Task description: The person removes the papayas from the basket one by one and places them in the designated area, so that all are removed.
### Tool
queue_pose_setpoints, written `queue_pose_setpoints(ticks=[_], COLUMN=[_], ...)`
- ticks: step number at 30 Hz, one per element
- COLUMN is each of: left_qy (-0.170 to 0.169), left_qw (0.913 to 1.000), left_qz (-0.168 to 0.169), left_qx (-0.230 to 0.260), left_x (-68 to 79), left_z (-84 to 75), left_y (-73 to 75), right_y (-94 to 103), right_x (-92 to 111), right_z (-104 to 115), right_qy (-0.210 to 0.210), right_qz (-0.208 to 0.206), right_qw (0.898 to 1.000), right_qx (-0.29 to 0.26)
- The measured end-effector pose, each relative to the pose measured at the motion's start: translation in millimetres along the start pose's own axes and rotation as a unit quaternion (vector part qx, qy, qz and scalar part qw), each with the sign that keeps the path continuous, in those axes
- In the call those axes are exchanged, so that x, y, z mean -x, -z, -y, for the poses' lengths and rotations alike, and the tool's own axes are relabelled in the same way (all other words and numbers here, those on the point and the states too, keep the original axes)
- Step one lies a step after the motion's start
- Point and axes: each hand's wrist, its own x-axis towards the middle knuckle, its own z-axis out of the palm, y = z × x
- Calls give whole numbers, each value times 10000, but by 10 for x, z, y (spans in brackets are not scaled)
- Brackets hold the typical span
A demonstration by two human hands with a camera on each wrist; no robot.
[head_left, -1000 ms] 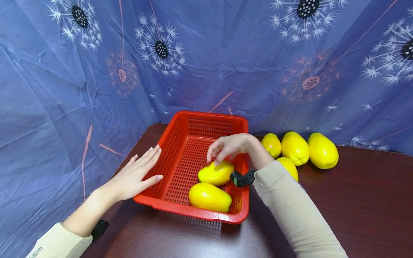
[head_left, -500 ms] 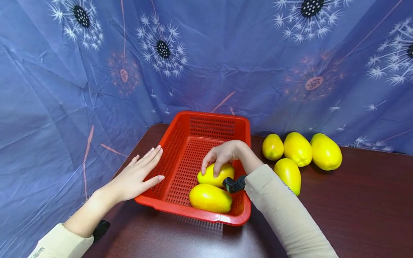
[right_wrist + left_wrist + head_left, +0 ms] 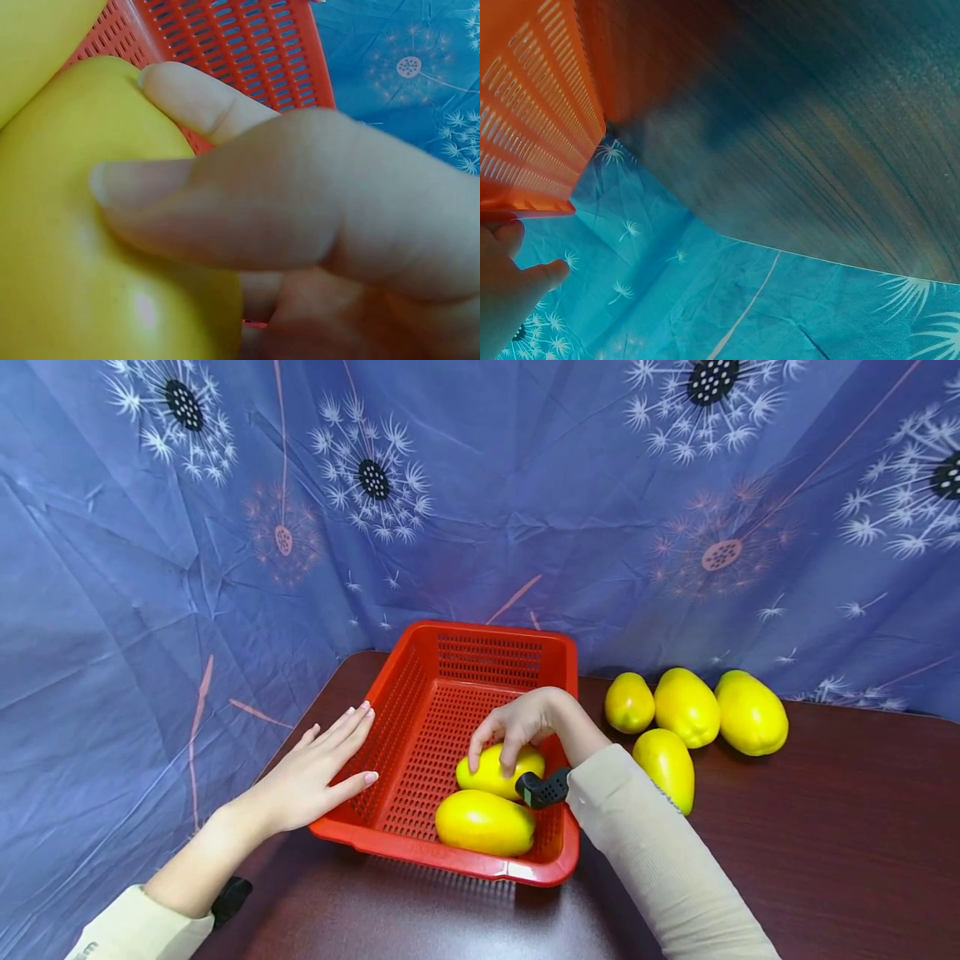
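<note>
Inside the red slotted plastic basket [image 3: 442, 852] lie two smooth yellow oval fruits. My right hand [image 3: 525, 718] grips the farther yellow oval fruit [image 3: 491, 770] from above, with thumb and fingers curled over it. The right wrist view shows the thumb [image 3: 150, 184] pressed on its skin and a fingertip at its far side. Nearer the front wall is the other yellow fruit [image 3: 484, 823], close beside the gripped one. My left hand [image 3: 315, 777] lies along the basket's left rim with its fingers straight. In the left wrist view, its fingertips [image 3: 551, 274] are at the rim.
Several more yellow fruits stand right of the basket on the dark wooden table [image 3: 810, 835], one of them [image 3: 665, 768] nearer and partly behind the right sleeve. A blue dandelion-print cloth [image 3: 480, 527] hangs behind and left of the table.
My right hand has lowered onto the farther fruit in the basket and closed its fingers round it. That fruit has shifted very slightly; the left hand has stayed on the rim.
</note>
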Motion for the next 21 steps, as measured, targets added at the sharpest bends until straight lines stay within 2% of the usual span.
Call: queue_pose_setpoints(ticks=[12,21], left_qy=[-40,-79], left_qw=[10000,9999], left_qz=[-55,-127], left_qx=[-16,-35], left_x=[8,6], left_z=[0,-1], left_y=[2,-6], right_y=[-4,-39], right_x=[-8,-11], right_z=[-5,8], right_qy=[146,157], right_qz=[-56,-452], right_qw=[9999,9986], right_qx=[-62,-225])
